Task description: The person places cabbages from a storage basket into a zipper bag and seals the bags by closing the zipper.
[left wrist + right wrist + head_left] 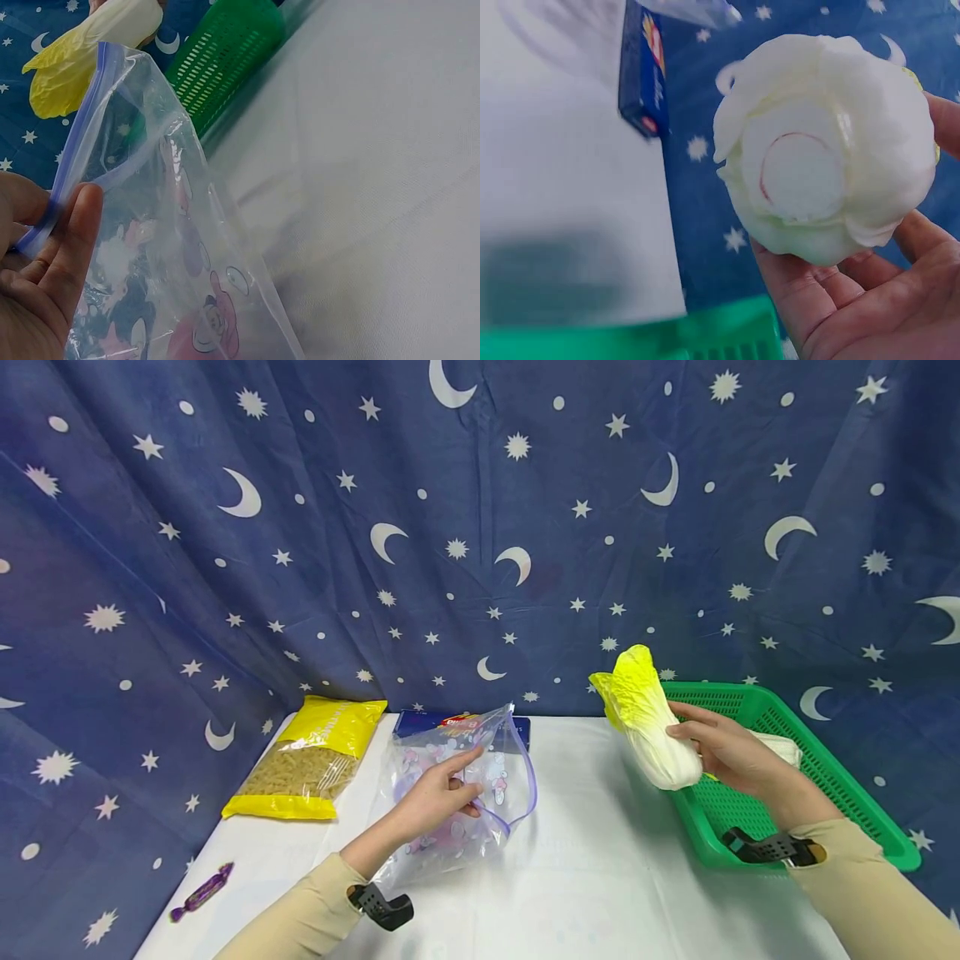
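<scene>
Glossy clear plastic zip bag (465,777), perforated green plastic basket (840,777), matt white tablecloth (585,877)

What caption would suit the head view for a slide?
Left hand holds a printed zip bag open while right hand lifts a napa cabbage above the green basket.

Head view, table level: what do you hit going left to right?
Candy → pasta bag → left hand gripping zip bag → cabbage → right hand holding it → green basket.
</scene>
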The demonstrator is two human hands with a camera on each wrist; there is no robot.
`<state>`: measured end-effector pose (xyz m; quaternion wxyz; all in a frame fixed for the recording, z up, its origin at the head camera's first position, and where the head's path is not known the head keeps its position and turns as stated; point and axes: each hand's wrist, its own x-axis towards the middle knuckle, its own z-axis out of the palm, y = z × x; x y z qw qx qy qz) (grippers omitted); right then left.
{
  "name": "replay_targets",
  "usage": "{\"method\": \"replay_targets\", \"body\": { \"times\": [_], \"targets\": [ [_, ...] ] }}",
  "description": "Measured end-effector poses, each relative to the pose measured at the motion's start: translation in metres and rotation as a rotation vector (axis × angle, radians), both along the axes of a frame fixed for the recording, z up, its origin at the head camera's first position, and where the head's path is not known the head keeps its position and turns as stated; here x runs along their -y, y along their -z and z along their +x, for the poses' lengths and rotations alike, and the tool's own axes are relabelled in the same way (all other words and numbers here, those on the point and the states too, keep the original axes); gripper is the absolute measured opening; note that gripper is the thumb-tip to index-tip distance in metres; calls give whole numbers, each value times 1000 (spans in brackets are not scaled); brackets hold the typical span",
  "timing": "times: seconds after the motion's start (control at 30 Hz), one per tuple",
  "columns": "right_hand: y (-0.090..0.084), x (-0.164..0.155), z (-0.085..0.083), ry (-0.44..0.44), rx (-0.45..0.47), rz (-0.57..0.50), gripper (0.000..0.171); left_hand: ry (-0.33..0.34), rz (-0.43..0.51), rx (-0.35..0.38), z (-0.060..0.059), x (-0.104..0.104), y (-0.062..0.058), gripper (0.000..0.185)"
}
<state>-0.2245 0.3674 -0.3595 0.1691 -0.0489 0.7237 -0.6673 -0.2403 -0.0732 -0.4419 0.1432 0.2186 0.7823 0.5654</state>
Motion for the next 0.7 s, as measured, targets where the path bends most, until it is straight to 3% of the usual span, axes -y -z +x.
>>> {"method": "replay_targets", "body": {
  "times": [0.3, 0.7],
  "targets": [
    [13, 32, -3, -136, -11, -120, 71, 7, 6, 3, -1, -1, 1, 66],
    [34, 64, -11, -239, -2, -225, 58, 12, -1, 7, -2, -3, 1, 66]
  ]
}}
